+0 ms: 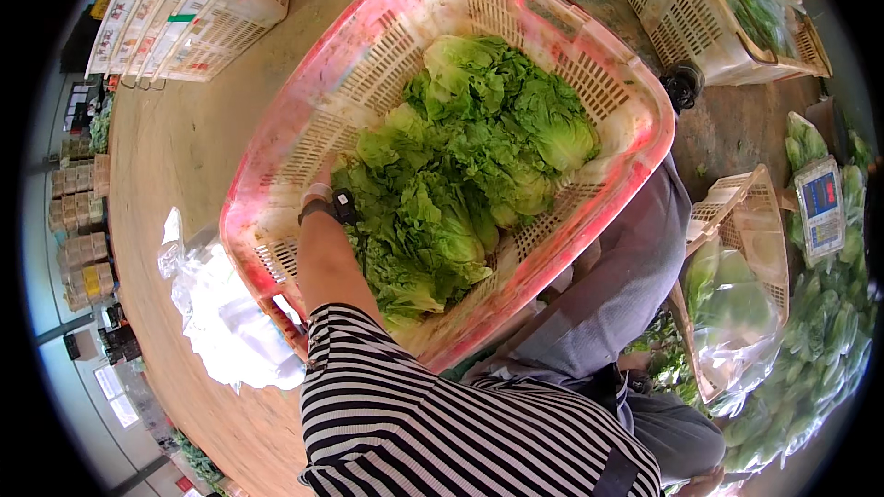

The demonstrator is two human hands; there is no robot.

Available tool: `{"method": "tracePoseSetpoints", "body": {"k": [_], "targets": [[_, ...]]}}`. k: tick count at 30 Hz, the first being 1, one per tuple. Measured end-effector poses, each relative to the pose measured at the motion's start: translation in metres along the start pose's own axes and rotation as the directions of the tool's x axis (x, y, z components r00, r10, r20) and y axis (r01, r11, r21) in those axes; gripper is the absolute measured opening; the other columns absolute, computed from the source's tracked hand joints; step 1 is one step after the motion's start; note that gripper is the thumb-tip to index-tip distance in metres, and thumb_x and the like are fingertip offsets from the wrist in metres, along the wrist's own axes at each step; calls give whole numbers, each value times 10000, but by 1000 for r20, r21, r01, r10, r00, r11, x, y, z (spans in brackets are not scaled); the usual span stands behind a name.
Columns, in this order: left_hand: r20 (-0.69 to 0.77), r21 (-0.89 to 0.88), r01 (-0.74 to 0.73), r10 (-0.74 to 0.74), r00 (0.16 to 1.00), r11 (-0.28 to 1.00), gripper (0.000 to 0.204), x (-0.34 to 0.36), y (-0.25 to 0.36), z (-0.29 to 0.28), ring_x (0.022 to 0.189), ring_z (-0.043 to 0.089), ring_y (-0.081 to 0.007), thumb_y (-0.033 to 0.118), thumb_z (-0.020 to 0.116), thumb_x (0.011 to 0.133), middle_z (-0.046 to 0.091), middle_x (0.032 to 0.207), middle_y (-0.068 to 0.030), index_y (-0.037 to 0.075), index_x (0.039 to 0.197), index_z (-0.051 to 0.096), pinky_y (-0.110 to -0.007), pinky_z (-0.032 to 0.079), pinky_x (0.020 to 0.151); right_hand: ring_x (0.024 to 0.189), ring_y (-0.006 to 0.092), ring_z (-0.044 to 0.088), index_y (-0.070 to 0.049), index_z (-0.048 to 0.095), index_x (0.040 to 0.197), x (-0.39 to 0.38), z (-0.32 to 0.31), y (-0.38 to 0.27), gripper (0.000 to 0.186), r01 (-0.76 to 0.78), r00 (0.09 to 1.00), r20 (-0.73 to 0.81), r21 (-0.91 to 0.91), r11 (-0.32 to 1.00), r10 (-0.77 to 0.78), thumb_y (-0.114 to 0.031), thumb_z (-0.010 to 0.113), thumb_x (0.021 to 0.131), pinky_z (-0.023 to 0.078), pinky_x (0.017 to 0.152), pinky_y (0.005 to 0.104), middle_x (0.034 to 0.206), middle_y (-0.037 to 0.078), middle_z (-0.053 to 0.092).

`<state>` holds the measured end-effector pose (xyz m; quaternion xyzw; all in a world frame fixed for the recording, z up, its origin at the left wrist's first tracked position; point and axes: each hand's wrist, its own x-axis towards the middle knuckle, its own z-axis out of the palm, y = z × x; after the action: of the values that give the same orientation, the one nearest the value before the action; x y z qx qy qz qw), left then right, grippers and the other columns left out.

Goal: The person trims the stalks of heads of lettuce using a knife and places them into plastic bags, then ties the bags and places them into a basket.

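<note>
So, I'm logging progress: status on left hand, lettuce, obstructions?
Left hand at lettuce, grip unclear. Leaves heaped inside pink-rimmed crate. No obstruction visible above the heap.

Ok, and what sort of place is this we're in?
Likely a vegetable packing shed: leafy green heads lie in a big red-rimmed basket, pale slatted crates are stacked beyond, and bagged greens sit at the right.

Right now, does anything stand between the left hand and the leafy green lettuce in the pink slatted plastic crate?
Nothing visible does: the left hand is inside the crate, at the left edge of the lettuce.
</note>
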<state>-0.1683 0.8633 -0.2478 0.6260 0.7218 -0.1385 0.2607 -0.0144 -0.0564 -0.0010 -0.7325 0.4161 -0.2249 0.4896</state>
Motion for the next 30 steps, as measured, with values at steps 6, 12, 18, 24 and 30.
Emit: {"method": "tracePoseSetpoints", "body": {"k": [6,12,18,24,30], "targets": [[-58,-395,-270,269,961,878,715,-35,-25,0,1060,534,-264,420,701,745,538,1200,-151,3,1270,453,-387,435,860,669,115,487,-20,477,1226,9,-13,2,339,15,1000,6,25,1000,-15,-143,444,912,414,592,226,850,42,521],[-278,-419,-612,547,790,671,835,-109,-27,-2,1110,492,-234,269,794,672,505,1219,-163,-26,1321,359,-316,395,944,680,117,494,-12,480,1254,20,-29,1,364,54,998,18,48,997,-55,-131,442,911,417,601,226,866,46,528],[-318,-790,-555,599,735,262,673,-212,-23,-42,1074,521,-195,233,720,743,493,1246,-123,11,1295,405,-313,447,893,736,128,507,-10,476,1275,41,-48,10,386,122,992,33,67,990,-125,-106,437,903,427,643,231,929,57,531],[-242,-904,156,776,583,-399,595,-338,63,-70,1105,517,-299,425,528,843,507,1249,-138,60,1299,419,-452,430,946,880,157,533,-17,455,1286,116,-96,82,409,659,748,283,-206,724,-600,-57,430,879,449,753,242,1085,79,526],[319,-855,439,948,20,278,605,-503,150,7,1113,513,-269,364,620,809,515,1248,-87,78,1301,413,-438,423,948,743,110,512,3,529,1156,-44,5,-45,344,332,898,224,221,917,-379,-67,569,822,419,635,231,904,37,548]]}}
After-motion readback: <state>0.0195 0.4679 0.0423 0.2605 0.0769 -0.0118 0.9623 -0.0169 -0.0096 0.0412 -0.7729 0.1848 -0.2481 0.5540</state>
